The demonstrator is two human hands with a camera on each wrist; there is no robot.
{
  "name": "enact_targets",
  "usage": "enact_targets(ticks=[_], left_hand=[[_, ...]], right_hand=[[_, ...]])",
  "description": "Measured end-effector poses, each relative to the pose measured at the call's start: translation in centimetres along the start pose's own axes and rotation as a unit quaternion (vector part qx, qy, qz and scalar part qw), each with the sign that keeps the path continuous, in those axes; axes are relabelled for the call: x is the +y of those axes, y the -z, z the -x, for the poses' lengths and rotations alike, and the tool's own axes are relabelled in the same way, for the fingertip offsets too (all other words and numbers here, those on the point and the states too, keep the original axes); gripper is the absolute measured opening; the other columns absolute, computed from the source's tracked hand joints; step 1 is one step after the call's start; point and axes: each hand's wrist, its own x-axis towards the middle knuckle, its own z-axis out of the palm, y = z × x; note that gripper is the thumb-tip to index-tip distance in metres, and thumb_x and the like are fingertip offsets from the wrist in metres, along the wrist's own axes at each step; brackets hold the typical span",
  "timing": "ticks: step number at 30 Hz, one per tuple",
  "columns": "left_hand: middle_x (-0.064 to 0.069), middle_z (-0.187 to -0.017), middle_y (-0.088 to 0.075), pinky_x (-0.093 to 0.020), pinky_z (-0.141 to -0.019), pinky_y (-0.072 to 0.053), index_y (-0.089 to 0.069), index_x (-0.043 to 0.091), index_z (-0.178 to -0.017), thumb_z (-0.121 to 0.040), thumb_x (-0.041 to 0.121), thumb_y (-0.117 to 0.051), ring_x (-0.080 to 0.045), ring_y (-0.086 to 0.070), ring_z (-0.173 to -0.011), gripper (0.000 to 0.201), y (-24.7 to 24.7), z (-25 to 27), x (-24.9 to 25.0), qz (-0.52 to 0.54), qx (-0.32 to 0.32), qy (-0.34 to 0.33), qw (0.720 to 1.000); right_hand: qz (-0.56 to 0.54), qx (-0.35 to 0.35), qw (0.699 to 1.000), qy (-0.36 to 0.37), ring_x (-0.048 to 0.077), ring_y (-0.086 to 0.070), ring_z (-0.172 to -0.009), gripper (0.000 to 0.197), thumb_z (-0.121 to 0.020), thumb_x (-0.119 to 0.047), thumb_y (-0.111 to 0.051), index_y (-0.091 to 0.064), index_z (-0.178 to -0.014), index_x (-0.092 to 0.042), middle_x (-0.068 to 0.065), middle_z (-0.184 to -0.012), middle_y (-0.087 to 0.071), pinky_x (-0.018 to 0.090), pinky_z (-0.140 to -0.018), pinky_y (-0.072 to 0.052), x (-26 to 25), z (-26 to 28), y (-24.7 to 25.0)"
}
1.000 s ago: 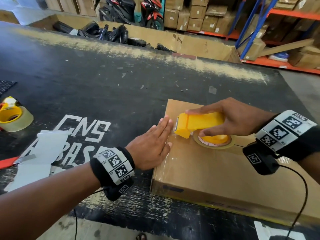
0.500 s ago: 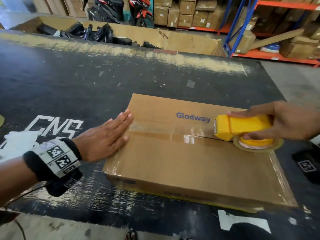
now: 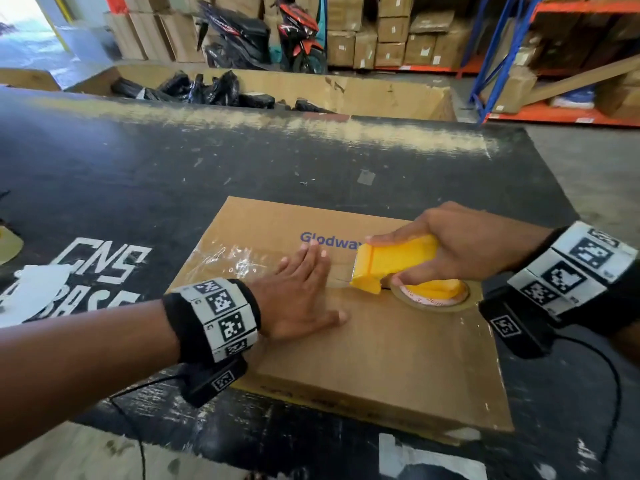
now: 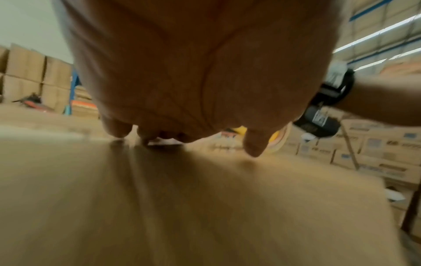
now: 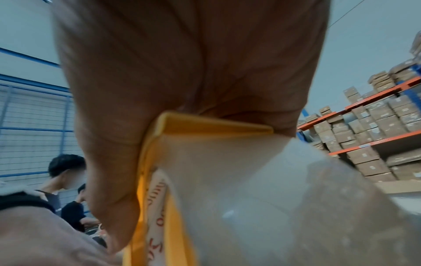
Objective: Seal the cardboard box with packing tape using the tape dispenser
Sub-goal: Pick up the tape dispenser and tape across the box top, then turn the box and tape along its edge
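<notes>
A flat brown cardboard box (image 3: 381, 358) printed "Glodway" lies on the black table (image 3: 173, 174). Clear tape (image 3: 239, 261) shines along its centre seam at the left end. My left hand (image 3: 298, 292) lies flat on the box top, straight fingers pressing the taped seam; the left wrist view shows the palm (image 4: 193, 72) over the cardboard (image 4: 182, 207). My right hand (image 3: 460, 247) grips the yellow tape dispenser (image 3: 394, 261), whose tape roll (image 3: 433, 296) rests on the box just right of my left fingertips. The right wrist view shows the dispenser (image 5: 205, 126) and roll (image 5: 250, 189) in my palm.
A large open carton of black parcels (image 3: 214, 88) stands beyond the table's far edge. Shelves of boxes (image 3: 571, 57) and parked scooters (image 3: 263, 32) fill the background. White paper (image 3: 38, 296) lies at the table's left. Other people (image 5: 66, 178) appear in the right wrist view.
My left hand slid from the box's left edge rightwards along the seam onto the top. The dispenser came back left from the box's right end to near the middle.
</notes>
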Motion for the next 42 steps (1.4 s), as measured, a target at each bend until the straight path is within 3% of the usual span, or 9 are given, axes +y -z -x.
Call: enact_targets(ticks=[9,14,17,20,29,32,35,39,42], left_hand=[[-0.008,-0.162,0.034,-0.041,-0.126,0.005,0.029,0.015,-0.152,-0.082,0.083,-0.015,-0.021,0.031,-0.149,0.108,-0.7,-0.2,0.2,-0.021,-0.013,0.016,1.000],[-0.005,-0.160,0.038,-0.036,-0.122,0.010,0.032,0.017,-0.151,-0.065,0.093,0.001,-0.020,0.034,-0.148,0.119,-0.5,-0.4,0.2,-0.028,-0.024,0.006,0.999],[-0.003,-0.158,0.040,-0.035,-0.122,0.010,0.035,0.019,-0.149,-0.056,0.098,0.010,-0.019,0.036,-0.147,0.125,-0.4,-0.5,0.3,-0.029,-0.030,0.006,0.999],[-0.002,-0.156,0.043,-0.033,-0.120,0.012,0.038,0.019,-0.147,-0.051,0.099,0.013,-0.018,0.037,-0.146,0.127,-0.1,-0.4,0.6,-0.030,-0.042,0.010,0.999],[0.002,-0.156,0.044,-0.033,-0.121,0.013,0.039,0.025,-0.146,-0.055,0.100,0.006,-0.011,0.041,-0.143,0.122,-0.1,-0.7,0.0,-0.017,-0.045,0.017,0.999],[-0.001,-0.168,0.015,-0.032,-0.123,0.000,0.003,0.024,-0.160,-0.068,0.094,-0.009,-0.020,0.012,-0.156,0.116,1.3,-1.0,1.6,-0.045,0.004,-0.009,0.999],[0.002,-0.162,-0.034,-0.026,-0.120,-0.022,-0.045,0.035,-0.143,-0.086,0.071,-0.038,-0.018,-0.033,-0.149,0.067,3.7,-2.4,6.1,-0.045,0.153,-0.185,0.970],[0.003,-0.149,-0.051,-0.032,-0.119,-0.030,-0.057,0.028,-0.137,-0.094,0.045,-0.050,-0.012,-0.042,-0.141,0.047,4.4,-6.2,14.0,-0.044,0.154,-0.395,0.905],[0.003,-0.131,-0.067,-0.040,-0.119,-0.026,-0.061,0.025,-0.133,-0.094,0.047,-0.043,-0.017,-0.055,-0.130,0.048,4.2,-8.8,17.4,-0.137,0.094,-0.401,0.901]], right_hand=[[-0.083,-0.002,0.996,0.019,0.014,-0.066,-0.085,0.073,-0.060,-0.083,-0.060,-0.043,-0.130,-0.073,-0.007,-0.099,-0.072,0.031,-0.074,-0.054,6.1,5.5,0.3],[-0.098,-0.038,0.993,-0.051,0.003,-0.066,-0.084,0.063,-0.065,-0.074,-0.070,-0.043,-0.122,-0.080,-0.040,-0.093,-0.064,0.030,-0.077,-0.054,13.0,13.6,0.3],[-0.102,-0.045,0.991,-0.069,0.006,-0.067,-0.093,0.065,-0.063,-0.077,-0.067,-0.042,-0.123,-0.080,-0.034,-0.093,-0.068,0.030,-0.087,-0.053,14.6,15.6,-0.8],[-0.087,-0.055,0.992,-0.078,0.002,-0.063,-0.073,0.061,-0.061,-0.079,-0.065,-0.043,-0.118,-0.082,-0.026,-0.081,-0.068,0.016,-0.065,-0.047,14.9,14.8,-1.9],[-0.064,-0.115,0.976,-0.175,0.006,-0.070,-0.087,0.059,-0.056,-0.078,-0.066,-0.070,-0.111,-0.055,-0.017,-0.094,-0.077,0.023,-0.078,-0.053,18.1,14.4,-8.5],[-0.156,-0.002,0.974,-0.165,-0.003,-0.068,-0.100,0.069,-0.059,-0.078,-0.068,-0.057,-0.126,-0.065,-0.027,-0.116,-0.071,0.027,-0.091,-0.054,18.0,15.6,-6.8],[-0.228,0.086,0.956,-0.162,0.000,-0.067,-0.111,0.073,-0.057,-0.077,-0.072,-0.057,-0.127,-0.063,-0.023,-0.126,-0.069,0.032,-0.099,-0.053,17.3,16.8,-6.5],[-0.329,0.211,0.907,-0.155,-0.007,-0.060,-0.120,0.074,-0.064,-0.056,-0.079,-0.062,-0.134,-0.040,-0.023,-0.134,-0.064,0.025,-0.101,-0.049,15.1,19.3,-7.2],[-0.367,0.277,0.876,-0.144,-0.003,-0.056,-0.127,0.069,-0.073,-0.044,-0.081,-0.060,-0.138,-0.031,-0.024,-0.137,-0.061,0.021,-0.103,-0.047,12.7,21.2,-8.4]])
